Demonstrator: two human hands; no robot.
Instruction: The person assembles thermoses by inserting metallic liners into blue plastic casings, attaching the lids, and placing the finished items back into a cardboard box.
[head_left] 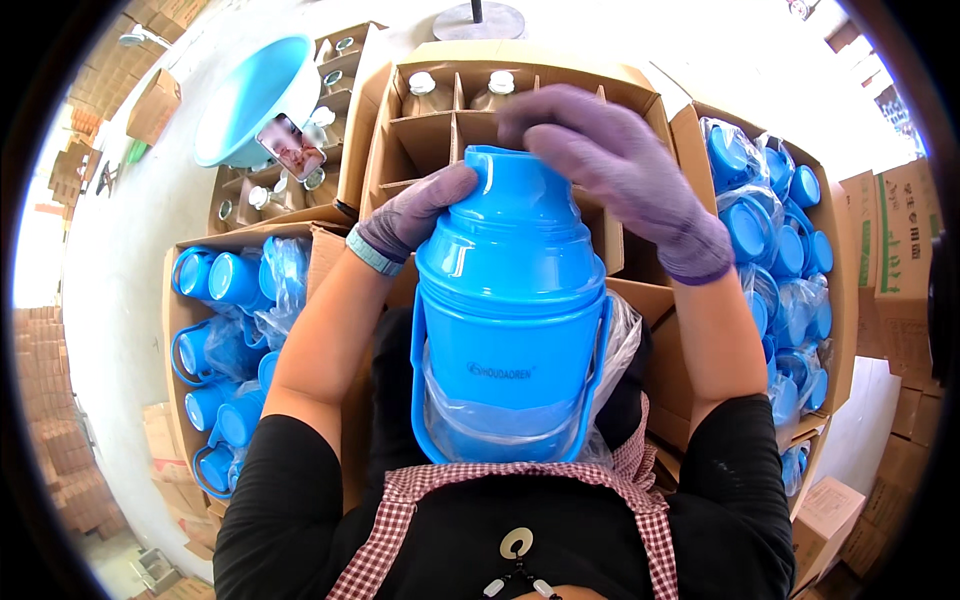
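A glossy blue thermos jug casing stands in front of my body, with its carrying handle hanging down around the lower part. Clear plastic film bunches about its base. My left hand, in a purple glove, grips the upper left side near the rim; part of its fingers are hidden behind the casing. Over the top right of the rim, my right hand is held with fingers stretched out, slightly blurred, also gloved in purple. Whether it touches the rim I cannot tell.
A divided carton ahead holds glass liners. Cartons of bagged blue casings stand left and right. Farther left are a light blue tub, a phone and more liners. A round stand base lies beyond.
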